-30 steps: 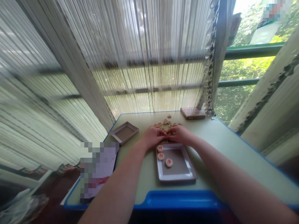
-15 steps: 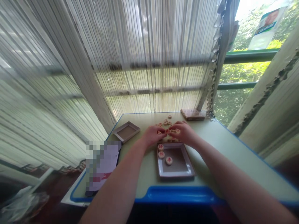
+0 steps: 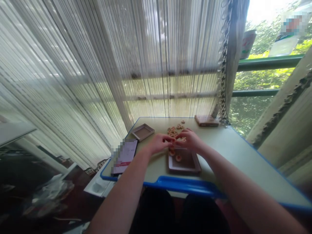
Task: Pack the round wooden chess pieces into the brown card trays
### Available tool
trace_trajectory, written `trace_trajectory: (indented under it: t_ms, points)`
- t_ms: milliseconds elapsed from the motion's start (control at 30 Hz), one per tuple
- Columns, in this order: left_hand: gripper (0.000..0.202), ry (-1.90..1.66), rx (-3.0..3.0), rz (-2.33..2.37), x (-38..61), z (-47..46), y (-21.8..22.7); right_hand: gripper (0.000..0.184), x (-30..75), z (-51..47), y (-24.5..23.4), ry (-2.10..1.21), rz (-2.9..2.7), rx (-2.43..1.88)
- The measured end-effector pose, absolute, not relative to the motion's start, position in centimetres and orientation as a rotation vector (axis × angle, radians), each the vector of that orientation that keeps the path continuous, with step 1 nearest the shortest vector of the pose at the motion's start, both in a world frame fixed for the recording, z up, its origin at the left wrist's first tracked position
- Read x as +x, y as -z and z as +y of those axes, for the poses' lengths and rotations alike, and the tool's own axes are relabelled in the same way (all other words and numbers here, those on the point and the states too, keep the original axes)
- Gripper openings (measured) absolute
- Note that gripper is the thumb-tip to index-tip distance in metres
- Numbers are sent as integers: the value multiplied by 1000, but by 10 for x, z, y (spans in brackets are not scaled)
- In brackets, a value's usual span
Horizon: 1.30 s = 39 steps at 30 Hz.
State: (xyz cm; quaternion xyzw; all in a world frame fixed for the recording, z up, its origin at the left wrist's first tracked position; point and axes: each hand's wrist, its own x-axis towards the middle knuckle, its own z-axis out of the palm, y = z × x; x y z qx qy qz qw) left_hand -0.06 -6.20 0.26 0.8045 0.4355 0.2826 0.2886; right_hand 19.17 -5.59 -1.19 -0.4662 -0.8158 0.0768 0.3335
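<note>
My left hand (image 3: 160, 143) and my right hand (image 3: 189, 139) meet just beyond the near tray, fingers bent inward. Between their fingertips is a round xiangqi piece (image 3: 173, 139), which both hands pinch; its underside is hidden. A shallow tray (image 3: 184, 171) with a light rim lies below the hands. Inside it, a loose xiangqi piece (image 3: 178, 158) rests near the middle, and more pieces (image 3: 172, 152) line its left side. Past my fingers, several scattered xiangqi pieces (image 3: 172, 130) lie on the table, partly covered by my hands.
A second shallow tray (image 3: 143, 132) lies at the table's far left. Nearer on that side is a flat tablet-like item (image 3: 125, 156), partly pixelated. A closed flat box (image 3: 206, 120) sits at the back right. Blue edging (image 3: 185, 184) borders the table, and string curtains (image 3: 156, 65) hang behind it.
The view has shifted, showing more floor at left and my legs below. My hands have come nearer the tray's far edge, with a piece now between the fingertips.
</note>
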Motion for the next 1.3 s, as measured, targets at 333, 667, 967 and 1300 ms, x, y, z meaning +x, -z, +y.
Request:
trace_trajectory:
  t_ms: [333,667,967,1300]
  points:
    - [34,-984,2147,1276,-8,-95,15,24,182,-78,6,-361,-2156,-1101]
    - [28,-987,2177,1260,-8,-95,23,27,185,-76,6,-348,-2272,-1124]
    - [35,-907,2306,1214,-7,-97,22,31,187,-77,7,-299,-2388,-1091]
    - [29,-882,2330,1249,-5,-97,25,27,186,-79,9,-270,-2435,-1145]
